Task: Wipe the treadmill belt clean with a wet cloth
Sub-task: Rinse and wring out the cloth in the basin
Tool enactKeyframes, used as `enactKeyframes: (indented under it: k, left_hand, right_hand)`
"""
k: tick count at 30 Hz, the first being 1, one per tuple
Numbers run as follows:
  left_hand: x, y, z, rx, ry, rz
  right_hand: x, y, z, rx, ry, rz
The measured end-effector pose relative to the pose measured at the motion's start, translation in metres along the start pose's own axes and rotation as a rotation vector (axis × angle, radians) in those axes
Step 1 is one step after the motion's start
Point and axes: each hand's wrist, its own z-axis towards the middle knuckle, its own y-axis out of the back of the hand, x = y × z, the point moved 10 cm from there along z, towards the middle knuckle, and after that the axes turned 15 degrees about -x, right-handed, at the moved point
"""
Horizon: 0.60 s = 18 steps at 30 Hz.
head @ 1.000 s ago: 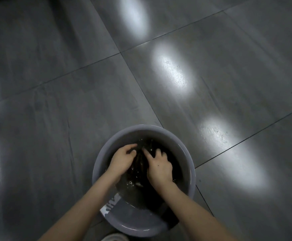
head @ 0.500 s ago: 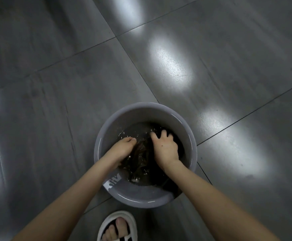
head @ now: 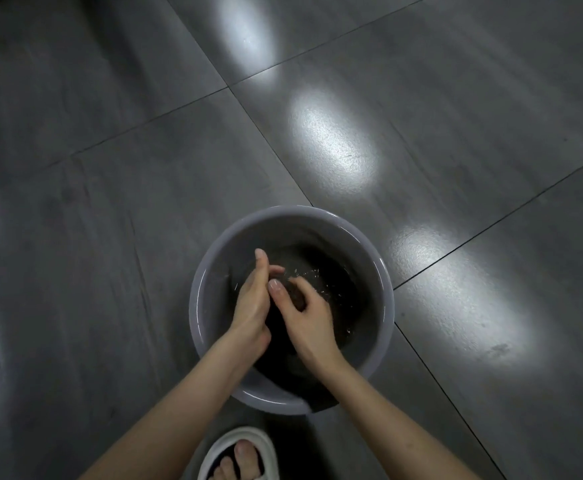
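Observation:
A grey round basin [head: 369, 271] holding water stands on the floor below me. Both my hands are inside it, rubbing a dark wet cloth [head: 279, 327] between them. My left hand [head: 252, 303] holds the cloth from the left, its fingers pointing up and its thumb against the fabric. My right hand [head: 309, 318] grips the bunched cloth from the right with curled fingers. One end of the cloth hangs over the basin's near rim. Small drops fly above the water. No treadmill is in view.
Large dark grey floor tiles [head: 144, 202] with thin joints surround the basin, with bright light patches running to the right. My foot in a white slipper [head: 238, 452] stands just in front of the basin at the bottom edge.
Both hands have risen out of the water and come together, with the cloth bunched between them. The view has shifted and shows more of the slipper.

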Motion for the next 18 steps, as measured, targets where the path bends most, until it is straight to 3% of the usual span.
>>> enactKeyframes:
  k: [5,12,14,18]
  left_hand:
    - [-0.020,0.001,-0.004,-0.057,-0.173,-0.036]
    - [-0.019,0.005,0.006,-0.077,-0.286,0.110]
    - [-0.018,0.004,0.008,-0.055,-0.295,0.210]
    - [-0.024,0.005,0.009,-0.017,-0.363,0.553]
  right_hand:
    - [0.007,-0.003,0.009,-0.169,0.053,-0.131]
    - [0.016,-0.010,0.016,-0.074,0.242,-0.492]
    - [0.015,-0.008,0.022,-0.064,0.298,-0.590]
    - [-0.013,0.020,0.045,-0.193,0.176,-0.955]
